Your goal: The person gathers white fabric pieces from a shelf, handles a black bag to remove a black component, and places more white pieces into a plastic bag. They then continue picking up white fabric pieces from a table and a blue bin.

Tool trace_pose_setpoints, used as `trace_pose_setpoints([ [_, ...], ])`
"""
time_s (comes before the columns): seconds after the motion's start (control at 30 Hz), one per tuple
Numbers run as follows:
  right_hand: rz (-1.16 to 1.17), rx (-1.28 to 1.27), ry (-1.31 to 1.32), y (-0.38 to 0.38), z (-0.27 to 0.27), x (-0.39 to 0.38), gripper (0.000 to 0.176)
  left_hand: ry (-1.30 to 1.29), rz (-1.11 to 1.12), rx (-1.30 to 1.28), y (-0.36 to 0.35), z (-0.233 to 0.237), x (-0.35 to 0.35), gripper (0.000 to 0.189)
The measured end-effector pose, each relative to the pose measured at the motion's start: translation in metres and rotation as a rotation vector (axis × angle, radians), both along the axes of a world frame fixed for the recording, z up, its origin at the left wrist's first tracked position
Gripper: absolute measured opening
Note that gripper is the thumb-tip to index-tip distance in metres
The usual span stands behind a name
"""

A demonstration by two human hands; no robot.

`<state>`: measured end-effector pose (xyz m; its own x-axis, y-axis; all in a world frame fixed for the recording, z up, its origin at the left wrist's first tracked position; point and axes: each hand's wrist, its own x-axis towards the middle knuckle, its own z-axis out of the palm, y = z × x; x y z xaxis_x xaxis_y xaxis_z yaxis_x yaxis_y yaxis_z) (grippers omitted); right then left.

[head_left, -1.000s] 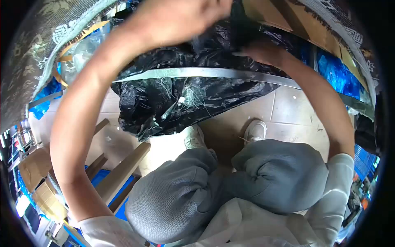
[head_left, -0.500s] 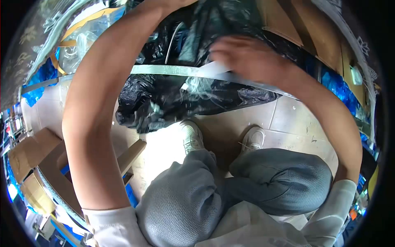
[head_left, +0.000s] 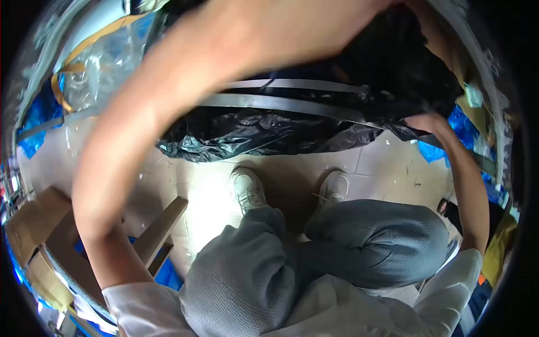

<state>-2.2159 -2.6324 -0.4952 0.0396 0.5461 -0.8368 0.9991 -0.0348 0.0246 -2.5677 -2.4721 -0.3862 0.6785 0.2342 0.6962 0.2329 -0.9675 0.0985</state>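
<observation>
A black plastic bag (head_left: 269, 132) is draped over and below a grey metal rail that crosses in front of me. My left arm reaches up and across to the right over the bag; near the top edge its hand (head_left: 387, 3) is blurred and mostly cut off, so its fingers cannot be made out. At the right end of the rail, my right hand (head_left: 425, 122) is closed on a gathered part of the black bag. The bag's dark upper part bulges between my two arms.
Clear plastic wrap (head_left: 104, 73) and blue sheeting (head_left: 42, 121) lie at the upper left. An open cardboard box (head_left: 42, 224) and a wooden bar (head_left: 163, 230) are at lower left. My shoes (head_left: 247, 188) stand on the tiled floor.
My left arm has swung across to the right over the bag. My right hand has moved right and down to the rail. The black bag now spreads farther right, and its lower edge has risen.
</observation>
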Motion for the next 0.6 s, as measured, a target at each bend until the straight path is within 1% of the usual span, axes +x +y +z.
trace_pose_setpoints([
  [0.03,-0.068,0.036,0.022,-0.012,0.004,0.009,0.046,0.026,-0.051,-0.062,-0.024,-0.020,-0.007,0.018],
  [0.07,-0.135,0.073,0.047,-0.025,0.009,0.018,0.049,0.100,-0.119,-0.107,-0.044,-0.049,-0.018,0.017],
  [0.1,-0.252,0.199,0.168,-0.044,-0.009,0.047,0.049,0.083,-0.160,-0.250,-0.068,-0.082,-0.026,0.019],
  [0.13,-0.281,0.269,0.173,-0.055,-0.024,0.067,0.050,0.335,-0.129,-0.441,-0.090,-0.097,-0.038,0.025],
  [0.2,-0.337,0.409,0.188,-0.077,-0.053,0.106,0.051,0.495,0.002,-0.586,-0.117,-0.139,-0.057,0.038],
  [0.23,-0.334,0.362,0.087,-0.078,-0.056,0.113,0.049,0.492,0.003,-0.589,-0.125,-0.148,-0.060,0.038],
  [0.3,-0.331,0.323,-0.021,-0.078,-0.046,0.112,0.051,0.685,0.192,-0.284,-0.146,-0.161,-0.069,0.046],
  [0.33,-0.430,0.309,-0.042,-0.066,-0.031,0.105,0.048,0.616,0.270,-0.335,-0.153,-0.165,-0.070,0.050],
  [0.37,-0.485,0.291,-0.024,-0.058,-0.033,0.114,0.045,0.620,0.275,-0.342,-0.159,-0.173,-0.073,0.050],
  [0.43,-0.596,0.256,0.007,-0.041,-0.037,0.131,0.044,0.696,0.318,-0.265,-0.169,-0.190,-0.080,0.057],
  [0.47,-0.804,0.257,0.318,-0.024,-0.024,0.117,0.040,0.726,0.308,-0.405,-0.175,-0.195,-0.085,0.058],
  [0.5,-1.003,0.256,0.636,-0.001,-0.004,0.098,0.038,0.732,0.314,-0.405,-0.176,-0.197,-0.088,0.058],
  [0.57,-1.143,0.339,1.119,0.036,0.030,0.051,0.037,1.006,0.220,-0.679,-0.181,-0.197,-0.094,0.059],
  [0.6,-1.026,0.411,1.228,0.049,0.038,0.034,0.039,1.009,0.226,-0.678,-0.185,-0.198,-0.098,0.059],
])
